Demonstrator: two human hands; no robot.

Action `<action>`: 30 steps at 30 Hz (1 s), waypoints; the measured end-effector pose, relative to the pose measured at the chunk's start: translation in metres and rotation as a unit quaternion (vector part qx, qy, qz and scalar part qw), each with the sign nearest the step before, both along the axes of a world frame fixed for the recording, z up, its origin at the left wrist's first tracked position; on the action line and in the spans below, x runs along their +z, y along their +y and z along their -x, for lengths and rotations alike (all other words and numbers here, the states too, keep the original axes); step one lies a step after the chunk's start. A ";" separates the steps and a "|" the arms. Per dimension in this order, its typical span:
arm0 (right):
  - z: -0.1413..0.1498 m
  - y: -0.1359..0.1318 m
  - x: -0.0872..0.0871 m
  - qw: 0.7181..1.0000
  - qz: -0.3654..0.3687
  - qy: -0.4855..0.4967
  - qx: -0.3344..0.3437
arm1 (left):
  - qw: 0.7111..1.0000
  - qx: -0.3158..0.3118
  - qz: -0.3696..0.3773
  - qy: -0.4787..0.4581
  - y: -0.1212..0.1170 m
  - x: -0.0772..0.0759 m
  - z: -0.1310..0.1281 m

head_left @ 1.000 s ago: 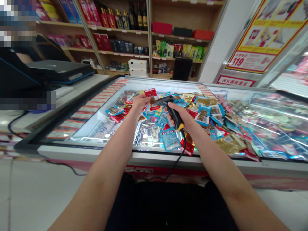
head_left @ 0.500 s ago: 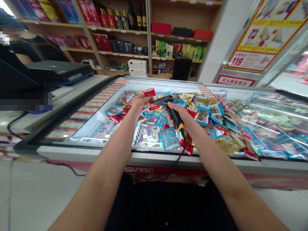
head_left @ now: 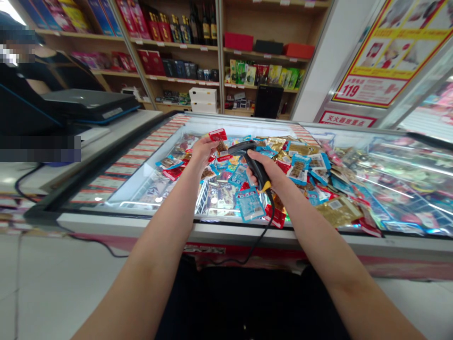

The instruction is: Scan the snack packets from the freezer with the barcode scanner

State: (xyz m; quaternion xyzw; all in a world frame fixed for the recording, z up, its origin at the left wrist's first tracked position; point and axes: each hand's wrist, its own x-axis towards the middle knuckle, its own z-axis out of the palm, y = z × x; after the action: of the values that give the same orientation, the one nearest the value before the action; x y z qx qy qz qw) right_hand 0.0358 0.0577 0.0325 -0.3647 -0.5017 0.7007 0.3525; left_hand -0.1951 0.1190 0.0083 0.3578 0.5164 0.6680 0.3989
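1. Red packet (head_left: 222, 147) is held above a glass-topped chest (head_left: 106, 225), long and boxy, with a smooth, pale grey front rim; inside it stands a white wire basket (head_left: 201, 199), with printed bags (head_left: 225, 194) beside it.
2. Heaped pouches (head_left: 299, 169) lie over the chest: thin, crinkled, glossy rectangles in blue, gold and red, some showing brown contents.
3. Scanner (head_left: 259, 174), hard black plastic, has a broad curved head, a yellow-ended grip and a cable (head_left: 272, 212); the right hand (head_left: 267, 168) wraps its fingers around the grip.
4. At the red packet's left edge, the left hand (head_left: 203, 151) pinches it between thumb and fingers, just beside the scanner's head.
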 end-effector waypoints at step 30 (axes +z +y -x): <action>-0.006 0.008 0.001 0.999 0.041 0.007 -0.005 | 0.765 -0.057 0.187 0.613 -0.029 0.007 -0.026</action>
State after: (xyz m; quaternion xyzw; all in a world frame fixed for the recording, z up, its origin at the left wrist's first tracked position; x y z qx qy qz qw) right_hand 0.0413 0.0657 0.0331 -0.3766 -0.4677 0.7216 0.3444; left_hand -0.1691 0.0897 0.0154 0.6384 0.7444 0.1720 0.0938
